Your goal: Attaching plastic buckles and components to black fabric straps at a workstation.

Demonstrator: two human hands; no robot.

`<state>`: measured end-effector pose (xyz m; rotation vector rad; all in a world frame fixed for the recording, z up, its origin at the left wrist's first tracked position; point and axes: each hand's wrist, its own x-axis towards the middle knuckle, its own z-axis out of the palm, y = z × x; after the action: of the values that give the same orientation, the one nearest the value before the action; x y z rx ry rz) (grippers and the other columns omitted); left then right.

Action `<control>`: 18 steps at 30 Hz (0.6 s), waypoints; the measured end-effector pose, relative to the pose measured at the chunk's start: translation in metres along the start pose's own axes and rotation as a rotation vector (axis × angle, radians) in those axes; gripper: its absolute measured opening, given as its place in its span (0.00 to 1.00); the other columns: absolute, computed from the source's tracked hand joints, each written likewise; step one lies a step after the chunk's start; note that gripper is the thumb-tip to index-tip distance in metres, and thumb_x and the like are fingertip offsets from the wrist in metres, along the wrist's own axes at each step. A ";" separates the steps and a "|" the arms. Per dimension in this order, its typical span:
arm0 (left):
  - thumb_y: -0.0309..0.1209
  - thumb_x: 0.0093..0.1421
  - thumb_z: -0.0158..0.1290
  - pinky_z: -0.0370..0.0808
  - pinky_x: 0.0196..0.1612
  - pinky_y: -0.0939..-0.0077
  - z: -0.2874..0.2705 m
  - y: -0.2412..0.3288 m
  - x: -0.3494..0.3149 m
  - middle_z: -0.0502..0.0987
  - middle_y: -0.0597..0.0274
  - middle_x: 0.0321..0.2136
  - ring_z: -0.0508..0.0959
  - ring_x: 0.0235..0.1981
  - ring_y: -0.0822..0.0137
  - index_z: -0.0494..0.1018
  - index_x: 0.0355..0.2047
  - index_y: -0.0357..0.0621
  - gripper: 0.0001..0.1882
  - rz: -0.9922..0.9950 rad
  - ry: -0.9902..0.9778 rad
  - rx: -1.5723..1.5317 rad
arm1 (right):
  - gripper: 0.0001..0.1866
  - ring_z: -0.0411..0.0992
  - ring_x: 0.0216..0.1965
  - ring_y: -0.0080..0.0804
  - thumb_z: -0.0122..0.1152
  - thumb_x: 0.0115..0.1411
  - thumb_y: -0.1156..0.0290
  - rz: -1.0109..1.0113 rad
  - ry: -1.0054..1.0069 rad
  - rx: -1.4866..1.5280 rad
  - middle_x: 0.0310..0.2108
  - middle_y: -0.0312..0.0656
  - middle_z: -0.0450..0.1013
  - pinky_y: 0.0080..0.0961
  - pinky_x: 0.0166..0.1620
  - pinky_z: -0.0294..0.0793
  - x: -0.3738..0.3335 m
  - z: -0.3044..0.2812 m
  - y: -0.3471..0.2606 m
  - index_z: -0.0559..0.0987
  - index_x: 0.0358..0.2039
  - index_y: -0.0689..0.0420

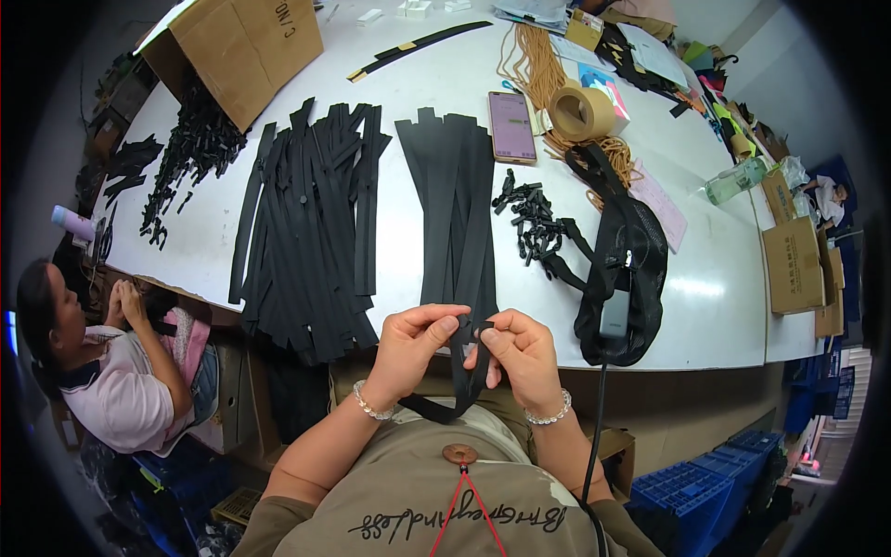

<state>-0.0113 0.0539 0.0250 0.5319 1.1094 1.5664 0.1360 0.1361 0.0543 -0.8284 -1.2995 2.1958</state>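
Observation:
My left hand [410,351] and my right hand [522,360] meet at the table's near edge, thumbs and fingertips pinched. Between them they grip a black strap [445,408], which hangs in a loop toward my lap. Fingers cover most of the spot where the two hands meet, so I cannot make out whether a small fitting is there. Just beyond my hands lies a fanned bundle of black straps [453,176]. Right of that bundle is a small heap of black plastic pieces [531,223]. A larger messy pile of black straps [311,209] spreads to the left.
A tipped cardboard box [255,56] spills many small black pieces [195,135] at the far left. A phone [512,125], a tape roll [581,111], tan cords [538,60] and a black mesh bag [636,251] lie to the right. Someone sits at the left, hands together.

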 end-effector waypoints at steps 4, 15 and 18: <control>0.25 0.59 0.50 0.70 0.33 0.85 0.000 0.003 -0.002 0.74 0.69 0.28 0.71 0.29 0.79 0.75 0.40 0.37 0.10 0.091 -0.013 0.179 | 0.07 0.64 0.15 0.15 0.49 0.61 0.74 0.001 0.005 -0.099 0.22 0.41 0.74 0.10 0.18 0.63 -0.001 -0.001 -0.001 0.73 0.31 0.64; 0.24 0.59 0.48 0.68 0.34 0.84 0.006 0.007 -0.005 0.73 0.65 0.29 0.71 0.31 0.77 0.76 0.35 0.38 0.07 0.256 -0.001 0.442 | 0.03 0.69 0.24 0.15 0.54 0.57 0.78 -0.136 -0.037 -0.253 0.22 0.34 0.71 0.11 0.26 0.68 0.000 0.000 0.005 0.74 0.27 0.65; 0.24 0.59 0.48 0.68 0.34 0.84 0.006 0.007 -0.006 0.73 0.64 0.29 0.71 0.31 0.76 0.76 0.35 0.39 0.07 0.256 0.000 0.459 | 0.04 0.69 0.23 0.15 0.54 0.56 0.78 -0.104 -0.040 -0.316 0.21 0.33 0.71 0.11 0.26 0.68 0.000 0.001 0.001 0.74 0.26 0.65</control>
<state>-0.0085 0.0504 0.0353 1.0134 1.4556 1.5243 0.1354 0.1350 0.0534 -0.8130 -1.6989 1.9637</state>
